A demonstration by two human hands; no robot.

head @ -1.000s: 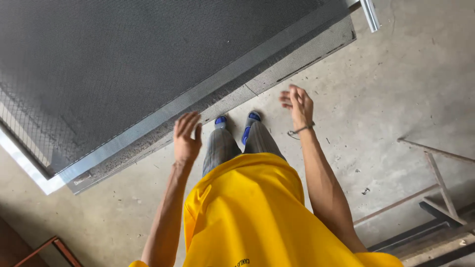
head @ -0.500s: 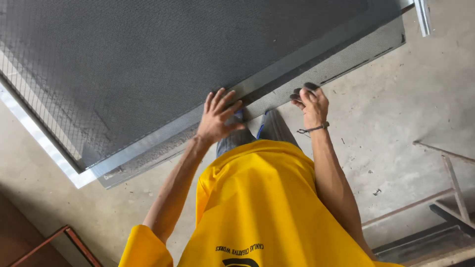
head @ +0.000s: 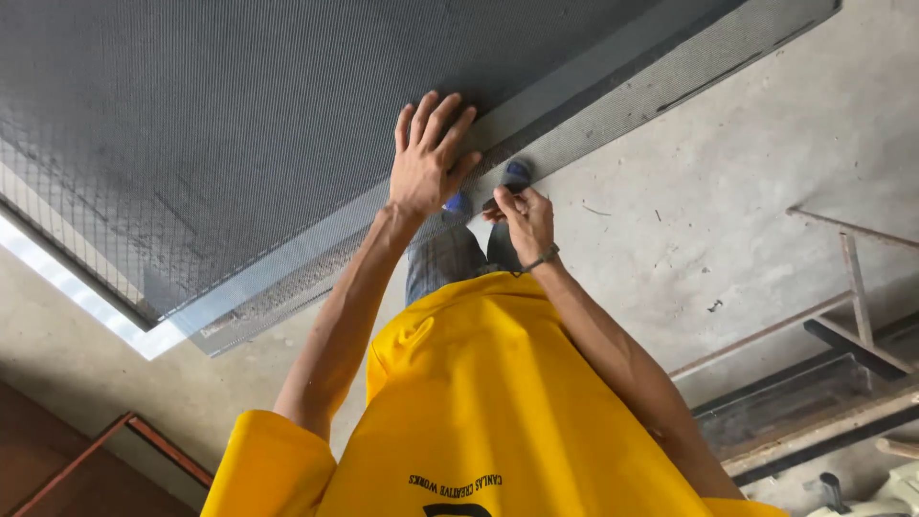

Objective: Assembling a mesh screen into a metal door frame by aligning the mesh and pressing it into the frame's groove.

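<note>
A large metal-framed screen [head: 316,251] with dark grey mesh [head: 239,105] lies flat on the concrete floor. My left hand [head: 426,158] rests flat on the mesh at the near frame rail, fingers spread, holding nothing. My right hand [head: 522,215], with a thin band on its wrist, is closed beside it at the strip of loose mesh [head: 613,110] that overhangs the rail. Its fingertips pinch a small dark thing [head: 500,203]; I cannot tell what it is. My blue shoes [head: 517,172] show just under the hands.
My yellow shirt [head: 479,402] fills the lower middle. A rusty metal frame [head: 852,278] and dark bars and planks [head: 823,402] lie on the floor at the right. A reddish metal edge [head: 144,436] is at the lower left. Bare concrete [head: 747,134] lies right of the screen.
I have leaned closer to the screen. My left hand has slid further onto the mesh and flattened. My right hand has come down to the loose mesh edge and closed.
</note>
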